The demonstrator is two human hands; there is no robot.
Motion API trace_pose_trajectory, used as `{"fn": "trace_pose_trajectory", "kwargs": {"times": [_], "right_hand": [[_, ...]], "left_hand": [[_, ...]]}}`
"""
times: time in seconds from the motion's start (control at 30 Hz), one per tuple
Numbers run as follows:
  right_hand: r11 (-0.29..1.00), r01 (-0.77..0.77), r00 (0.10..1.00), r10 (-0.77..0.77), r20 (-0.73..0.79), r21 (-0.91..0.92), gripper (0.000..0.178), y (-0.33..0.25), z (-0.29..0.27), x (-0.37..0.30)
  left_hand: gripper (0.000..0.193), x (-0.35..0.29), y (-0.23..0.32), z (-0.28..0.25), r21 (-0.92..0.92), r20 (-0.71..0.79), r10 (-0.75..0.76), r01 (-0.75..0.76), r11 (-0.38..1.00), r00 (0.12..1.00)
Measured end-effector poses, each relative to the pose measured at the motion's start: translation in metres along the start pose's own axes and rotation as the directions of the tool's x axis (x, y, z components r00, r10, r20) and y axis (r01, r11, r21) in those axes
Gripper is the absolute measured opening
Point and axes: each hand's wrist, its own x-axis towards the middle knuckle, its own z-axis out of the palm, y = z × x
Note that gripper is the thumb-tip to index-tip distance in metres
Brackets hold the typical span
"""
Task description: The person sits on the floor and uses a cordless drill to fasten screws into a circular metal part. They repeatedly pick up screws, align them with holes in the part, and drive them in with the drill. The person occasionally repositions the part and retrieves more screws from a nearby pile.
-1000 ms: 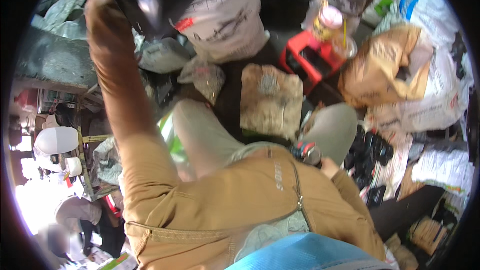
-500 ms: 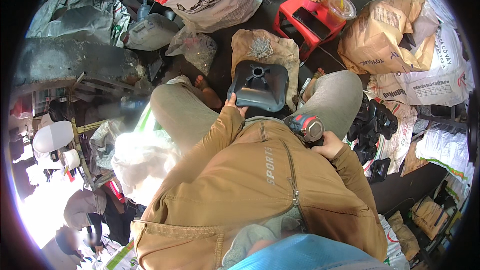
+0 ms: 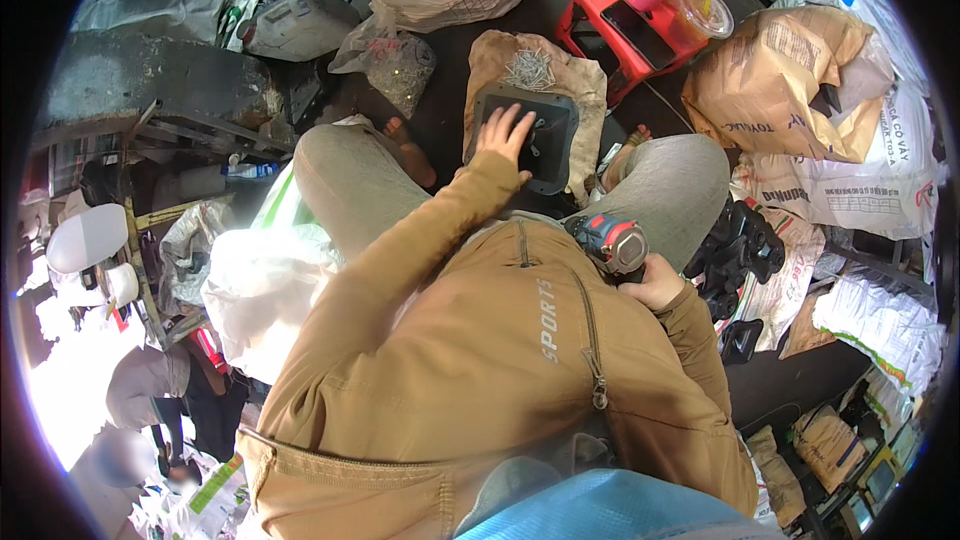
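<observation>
The left hand (image 3: pixel 502 140) lies over the black tray (image 3: pixel 556 148), its fingers spread apart and pointing away from the body, reaching across the left part of the tray's hollow face; how firmly they press cannot be told. The tray sits on a brown mat (image 3: pixel 588 85) on the floor between the knees, with its rim facing up and a loose heap of screws (image 3: pixel 528 70) just beyond its far edge. The right hand (image 3: pixel 655 283) is wrapped around the grip of the power drill (image 3: pixel 610 240) beside the right thigh; some of its fingers are hidden, so whether one rests on the trigger cannot be told. To handle this well, I judge that a broad, even palm steadies the tray better than a few fingertips, since thin plastic may rock or slide on the wrinkled mat. Keeping the tray's far edge off the screws would let it sit flat. The small shiny bits inside the tray are too small to identify, so the fingers are best placed clear of them. The drill should point away from leg and hand whenever it is idle.
</observation>
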Motion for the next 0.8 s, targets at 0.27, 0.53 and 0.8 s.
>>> {"fn": "trace_pose_trajectory", "kwargs": {"times": [0.27,0.53,0.8], "right_hand": [[0.996,0.007,1.0,-0.007,-0.008,0.085,0.048,0.006,0.002,0.002],[0.998,-0.011,1.0,0.012,-0.008,0.067,0.047,0.002,0.001,0.006],[0.994,-0.019,1.0,0.017,0.025,0.108,0.052,0.0,0.002,0.011]], "left_hand": [[0.07,0.04,-0.031,0.018,0.115,0.314,0.019,-0.058,0.992,0.949],[0.07,0.043,-0.033,0.021,0.062,0.256,0.032,-0.049,0.997,0.966],[0.103,0.004,0.001,-0.104,-0.293,-0.056,-0.108,0.087,0.952,0.993]]}}
